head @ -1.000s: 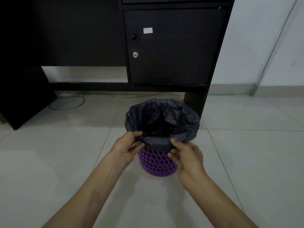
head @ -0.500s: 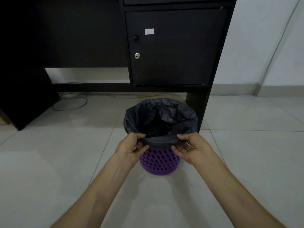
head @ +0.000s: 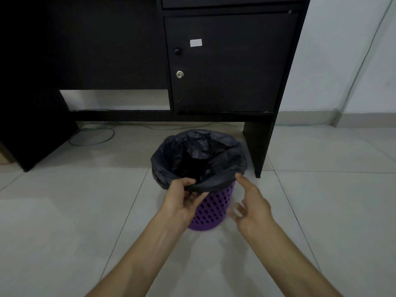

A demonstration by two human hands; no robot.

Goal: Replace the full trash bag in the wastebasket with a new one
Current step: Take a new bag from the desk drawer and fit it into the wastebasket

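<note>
- Right hand [head: 250,207]: grip on crinkled black plastic trash bag [head: 171,155] now released, fingers spread, empty, at rim's 4 o'clock.
- Left hand [head: 181,200]: still pinching rim at 7 o'clock.
- Bag lining purple perforated plastic wastebasket [head: 214,207].

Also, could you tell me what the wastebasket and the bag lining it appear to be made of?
The wastebasket looks like moulded purple plastic: regular oval holes, smooth matte wall. The bag looks like thin black plastic film: crinkled, faintly glossy, draped over the rim.
</note>
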